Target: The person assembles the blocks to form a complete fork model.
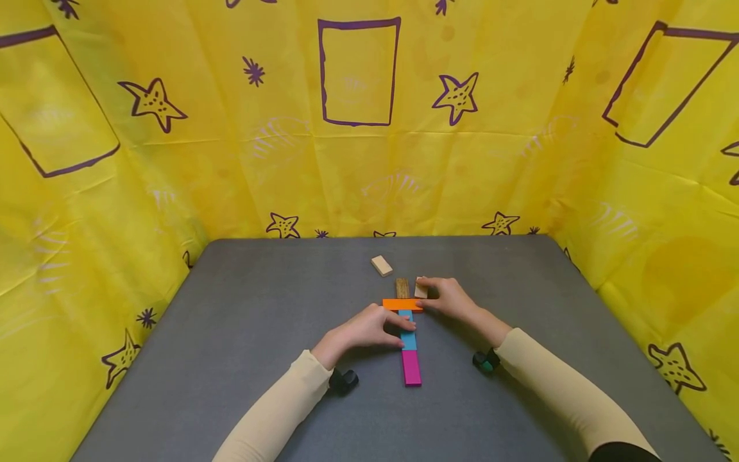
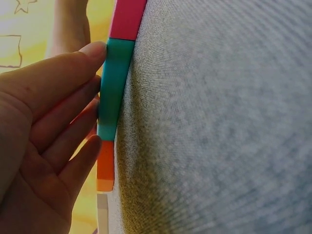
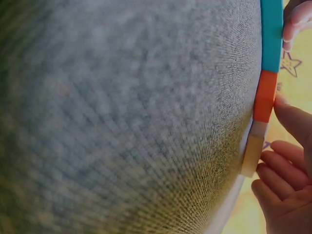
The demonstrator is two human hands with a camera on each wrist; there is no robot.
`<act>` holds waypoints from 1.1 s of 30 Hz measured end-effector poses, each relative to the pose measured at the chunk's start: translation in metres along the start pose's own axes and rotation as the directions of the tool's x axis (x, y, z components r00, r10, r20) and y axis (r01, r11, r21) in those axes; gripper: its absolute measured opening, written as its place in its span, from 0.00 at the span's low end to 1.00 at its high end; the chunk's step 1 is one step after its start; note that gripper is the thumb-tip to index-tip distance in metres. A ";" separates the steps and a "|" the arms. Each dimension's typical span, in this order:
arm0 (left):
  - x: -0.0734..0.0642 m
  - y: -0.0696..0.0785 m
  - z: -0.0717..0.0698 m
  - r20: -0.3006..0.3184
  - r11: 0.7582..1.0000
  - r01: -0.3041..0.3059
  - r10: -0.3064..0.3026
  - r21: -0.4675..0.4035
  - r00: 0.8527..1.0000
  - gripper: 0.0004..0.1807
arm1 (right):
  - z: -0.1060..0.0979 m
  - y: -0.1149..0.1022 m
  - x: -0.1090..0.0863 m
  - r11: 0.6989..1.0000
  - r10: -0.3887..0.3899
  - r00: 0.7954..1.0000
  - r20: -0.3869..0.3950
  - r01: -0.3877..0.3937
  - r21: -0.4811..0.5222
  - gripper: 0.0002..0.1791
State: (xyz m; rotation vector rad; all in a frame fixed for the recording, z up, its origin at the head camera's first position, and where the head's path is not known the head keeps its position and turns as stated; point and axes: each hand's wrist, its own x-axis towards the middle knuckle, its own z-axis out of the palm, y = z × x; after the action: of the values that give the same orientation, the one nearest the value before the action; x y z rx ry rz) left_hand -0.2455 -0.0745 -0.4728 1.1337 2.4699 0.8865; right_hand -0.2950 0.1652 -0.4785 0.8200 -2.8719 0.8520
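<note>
A row of flat blocks lies on the dark grey table (image 1: 260, 289): a magenta block (image 1: 412, 368) nearest, then a blue block (image 1: 408, 341), then an orange block (image 1: 398, 304) set crosswise, with a brown wood-grain block (image 1: 402, 287) beyond it. My left hand (image 1: 366, 328) rests on the blue block, thumb and fingertips spread along its top. My right hand (image 1: 451, 299) touches a pale wooden block (image 1: 421, 292) with its fingertips, right of the brown one. Its thumb presses at the right end of the orange block.
Behind the row, a second pale wooden block (image 1: 382, 265) lies at an angle by itself. Yellow cloth (image 1: 358, 179) with drawn stars and frames hangs around the back and sides of the table. A dark wrist camera (image 1: 344, 382) sits under the left wrist.
</note>
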 end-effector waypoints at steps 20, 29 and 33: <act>0.007 0.006 -0.008 -0.053 0.981 -0.109 0.119 0.163 0.991 0.20 | -0.001 -0.002 -0.001 1.000 -0.023 1.000 -0.011 0.023 -0.006 0.31; 0.019 -0.021 -0.028 -0.355 0.970 0.146 -0.069 0.195 0.932 0.23 | -0.003 -0.004 -0.002 0.999 -0.043 0.999 -0.025 0.042 -0.019 0.31; 0.025 -0.034 -0.039 -0.430 0.954 0.232 -0.131 0.191 0.893 0.27 | -0.002 -0.004 -0.001 1.000 -0.024 1.000 -0.015 0.024 -0.011 0.31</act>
State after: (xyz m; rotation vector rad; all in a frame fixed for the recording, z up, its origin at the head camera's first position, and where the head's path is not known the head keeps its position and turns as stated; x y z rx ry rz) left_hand -0.2999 -0.0889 -0.4646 0.8205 3.0414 0.8647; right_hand -0.2922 0.1642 -0.4756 0.8412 -2.8450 0.8357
